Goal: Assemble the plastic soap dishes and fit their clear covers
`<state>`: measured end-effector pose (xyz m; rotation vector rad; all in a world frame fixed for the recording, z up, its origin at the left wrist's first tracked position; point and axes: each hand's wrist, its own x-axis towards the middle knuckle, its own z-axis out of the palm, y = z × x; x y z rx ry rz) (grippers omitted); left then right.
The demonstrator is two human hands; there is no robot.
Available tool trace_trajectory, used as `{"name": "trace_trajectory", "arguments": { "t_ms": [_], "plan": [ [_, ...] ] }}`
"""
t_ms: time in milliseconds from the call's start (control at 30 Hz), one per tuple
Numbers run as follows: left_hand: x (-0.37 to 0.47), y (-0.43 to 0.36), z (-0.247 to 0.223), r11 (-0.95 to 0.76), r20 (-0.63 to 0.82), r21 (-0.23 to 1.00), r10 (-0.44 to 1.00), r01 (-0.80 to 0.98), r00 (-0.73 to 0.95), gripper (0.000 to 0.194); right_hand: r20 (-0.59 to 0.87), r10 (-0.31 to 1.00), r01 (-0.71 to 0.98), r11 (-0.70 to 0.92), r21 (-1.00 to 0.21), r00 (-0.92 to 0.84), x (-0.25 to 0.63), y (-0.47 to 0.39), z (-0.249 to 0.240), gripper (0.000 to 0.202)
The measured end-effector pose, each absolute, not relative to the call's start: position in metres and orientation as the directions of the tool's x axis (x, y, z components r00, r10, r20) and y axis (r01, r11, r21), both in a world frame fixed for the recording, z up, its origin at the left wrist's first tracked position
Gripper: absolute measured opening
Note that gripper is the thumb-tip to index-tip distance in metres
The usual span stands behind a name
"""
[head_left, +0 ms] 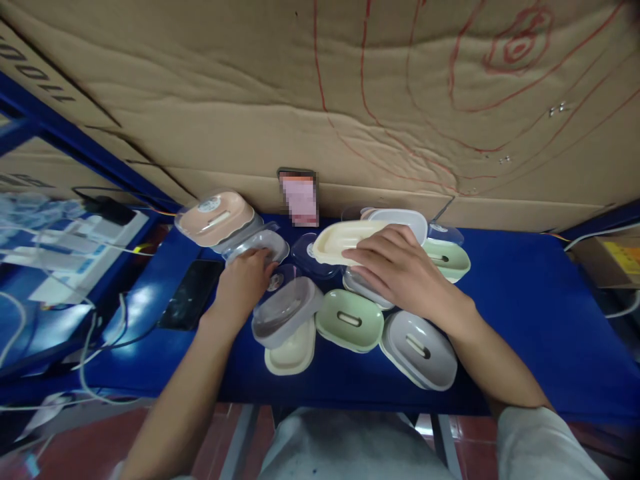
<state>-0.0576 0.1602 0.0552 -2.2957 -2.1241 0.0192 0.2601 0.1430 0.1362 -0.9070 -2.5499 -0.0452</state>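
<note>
My right hand grips a cream soap dish by its near side, thumb and fingers closed, raised and tilted over the other dishes. At the left, my left hand has its fingers curled over a grey soap dish with a clear cover. A dark see-through lid lies between the hands. Nearer me are a grey dish with a clear lid resting on a cream piece, a green soap dish and a slotted grey soap dish.
Peach soap dishes are stacked at the back left. A white dish and another green dish stand behind my right hand. A phone leans on the cardboard wall. Another phone and cables lie left on the blue table.
</note>
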Motion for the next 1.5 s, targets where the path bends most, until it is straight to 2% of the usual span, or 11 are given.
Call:
{"name": "trace_trajectory", "arguments": {
  "t_ms": [167, 400, 500, 567, 667, 733, 900, 1000, 1133, 1333, 1500],
  "plan": [
    [-0.053, 0.157, 0.059, -0.080, 0.056, -0.043, 0.995, 0.996, 0.082, 0.045, 0.378, 0.592, 0.635, 0.772, -0.012, -0.712, 0.260, 0.149, 0.123, 0.036],
    [-0.054, 0.139, 0.076, -0.356, 0.322, 0.341, 0.914, 0.870, 0.248, 0.044, 0.311, 0.613, 0.637, 0.770, -0.029, -0.726, 0.254, 0.150, 0.112, 0.031],
    [-0.080, 0.155, 0.089, -0.377, 0.472, 0.329, 0.860, 0.866, 0.195, 0.041, 0.314, 0.604, 0.620, 0.783, -0.059, -0.733, 0.252, 0.147, 0.115, 0.027],
    [-0.113, 0.177, 0.089, -0.270, 0.518, 0.282, 0.851, 0.921, 0.091, 0.062, 0.305, 0.601, 0.613, 0.787, -0.066, -0.739, 0.252, 0.146, 0.117, 0.026],
    [-0.163, 0.212, 0.074, -0.086, 0.389, 0.363, 0.919, 0.928, -0.067, 0.122, 0.283, 0.605, 0.611, 0.788, -0.076, -0.744, 0.252, 0.147, 0.116, 0.025],
    [-0.182, 0.224, 0.062, -0.043, 0.321, 0.400, 0.942, 0.915, -0.096, 0.131, 0.277, 0.608, 0.611, 0.787, -0.089, -0.744, 0.252, 0.149, 0.114, 0.025],
    [-0.164, 0.195, 0.064, -0.169, 0.465, 0.412, 0.884, 0.896, -0.047, 0.099, 0.346, 0.597, 0.592, 0.795, -0.134, -0.723, 0.251, 0.149, 0.112, 0.028],
    [-0.124, 0.160, 0.083, -0.435, 0.580, 0.365, 0.798, 0.823, 0.164, 0.083, 0.413, 0.572, 0.556, 0.813, -0.173, -0.708, 0.246, 0.146, 0.116, 0.041],
    [-0.064, 0.137, 0.092, -0.660, 0.500, 0.452, 0.745, 0.600, 0.442, 0.086, 0.382, 0.515, 0.489, 0.855, -0.172, -0.767, 0.242, 0.144, 0.117, 0.064],
    [-0.033, 0.155, 0.068, -0.691, 0.476, 0.535, 0.722, 0.487, 0.502, 0.103, 0.331, 0.600, 0.562, 0.800, -0.211, -0.729, 0.254, 0.150, 0.111, 0.060],
    [-0.048, 0.160, 0.062, -0.725, 0.481, 0.465, 0.688, 0.508, 0.543, 0.068, 0.354, 0.693, 0.718, 0.692, -0.080, -0.628, 0.254, 0.147, 0.117, 0.049]
  ]
}}
